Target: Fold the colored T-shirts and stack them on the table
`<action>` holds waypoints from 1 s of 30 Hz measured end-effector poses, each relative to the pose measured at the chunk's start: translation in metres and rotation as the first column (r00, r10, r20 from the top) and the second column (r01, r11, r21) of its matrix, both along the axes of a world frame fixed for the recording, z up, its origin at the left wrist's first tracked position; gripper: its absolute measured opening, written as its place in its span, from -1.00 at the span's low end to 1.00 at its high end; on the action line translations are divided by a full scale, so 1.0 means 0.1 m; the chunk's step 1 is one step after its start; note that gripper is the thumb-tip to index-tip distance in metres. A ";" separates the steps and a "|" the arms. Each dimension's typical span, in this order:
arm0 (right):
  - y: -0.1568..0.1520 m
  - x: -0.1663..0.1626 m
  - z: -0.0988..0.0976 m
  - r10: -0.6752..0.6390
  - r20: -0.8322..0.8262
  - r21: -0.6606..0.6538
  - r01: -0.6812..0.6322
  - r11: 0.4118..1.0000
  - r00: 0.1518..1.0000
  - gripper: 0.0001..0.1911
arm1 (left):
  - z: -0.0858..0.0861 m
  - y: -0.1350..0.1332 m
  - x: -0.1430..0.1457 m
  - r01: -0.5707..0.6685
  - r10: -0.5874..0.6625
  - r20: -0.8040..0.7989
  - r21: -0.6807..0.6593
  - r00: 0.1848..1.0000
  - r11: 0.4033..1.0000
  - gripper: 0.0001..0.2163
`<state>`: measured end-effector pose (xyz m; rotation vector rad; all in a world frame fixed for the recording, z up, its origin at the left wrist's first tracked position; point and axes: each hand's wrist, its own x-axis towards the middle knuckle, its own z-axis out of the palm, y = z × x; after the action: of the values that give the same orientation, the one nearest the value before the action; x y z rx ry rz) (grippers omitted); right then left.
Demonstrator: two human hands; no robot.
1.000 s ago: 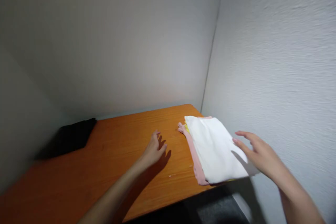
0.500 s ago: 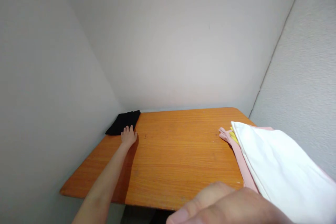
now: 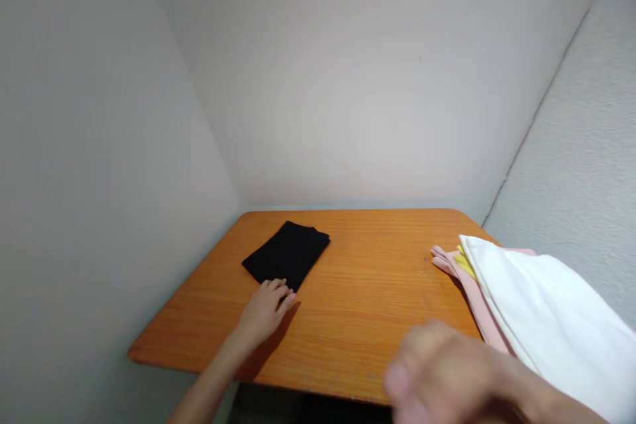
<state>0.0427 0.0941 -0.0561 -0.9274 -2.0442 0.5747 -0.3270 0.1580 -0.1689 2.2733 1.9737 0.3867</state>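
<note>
A folded black cloth [image 3: 288, 252] lies flat on the left part of the wooden table, turned at a slant. At its near corner is my left hand [image 3: 265, 308], fingers bent over the edge and gripping the fabric. My right hand [image 3: 442, 371] hovers in the foreground above the table's front edge, close to the camera. It is curled but smeared by motion, and its fingers cannot be made out clearly.
A stack of folded cloths sits on the table's right side: a white cloth [image 3: 551, 318] on top, with a yellow cloth [image 3: 464, 262] and a pink cloth [image 3: 481, 305] showing beneath. Pale walls [image 3: 322, 79] enclose the orange-brown table [image 3: 368, 291].
The black cloth has come away from the back left corner, sliding right and nearer with my left hand. My right hand has shifted right and up. The view has turned slightly left.
</note>
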 end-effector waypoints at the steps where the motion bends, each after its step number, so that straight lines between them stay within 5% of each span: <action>1: 0.06 -0.06 0.00 0.013 0.002 0.001 -0.013 1.000 1.000 -0.45 | 0.03 -0.14 0.06 -0.010 0.009 0.020 0.013 1.000 1.000 -0.54; 3: 0.23 -0.20 -0.09 -0.053 0.052 -0.008 0.053 0.999 0.997 -0.58 | 0.10 -0.34 0.16 -0.077 0.076 0.038 0.031 0.996 0.997 -0.54; 6: 0.53 -0.35 -0.52 -0.300 0.293 0.006 0.313 0.950 0.908 -0.70 | 0.20 -0.45 0.35 -0.120 0.116 0.048 0.069 0.992 0.990 -0.58; 9: 0.67 -0.36 -1.05 -0.375 0.480 0.002 0.427 0.904 0.793 -0.73 | 0.25 -0.54 0.69 0.056 -0.067 0.147 0.077 0.987 0.995 -0.71; 12: 0.61 -0.31 -1.35 -0.348 0.474 -0.064 0.426 0.903 0.809 -0.75 | 0.21 -0.69 1.05 0.313 -0.309 0.233 0.022 0.922 0.950 -0.64; 17: 0.46 -0.26 -1.29 -0.289 0.356 -0.181 0.369 0.912 0.889 -0.77 | 0.12 -0.76 1.15 0.270 -0.238 0.501 0.009 0.832 0.963 -0.87; 22: 0.42 -0.34 -1.21 -0.191 0.222 -0.275 0.249 0.929 0.956 -0.75 | 0.10 -0.54 0.95 0.105 0.049 0.830 -0.129 0.555 0.986 -0.70; 26: 0.42 -0.52 -1.11 -0.302 0.136 -0.085 0.315 0.945 0.944 -0.61 | 0.04 -0.45 0.94 0.075 0.132 0.882 -0.185 0.452 0.980 -0.64; 30: 0.49 -0.64 -0.90 -0.304 0.218 0.120 0.283 0.951 0.927 -0.75 | 0.05 -0.40 0.90 0.187 0.042 0.864 -0.155 0.502 0.970 -0.64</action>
<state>-0.0215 0.1427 -0.1464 -1.2706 -2.0612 0.2194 -0.2372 0.1178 -0.1643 1.4780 1.2661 0.9954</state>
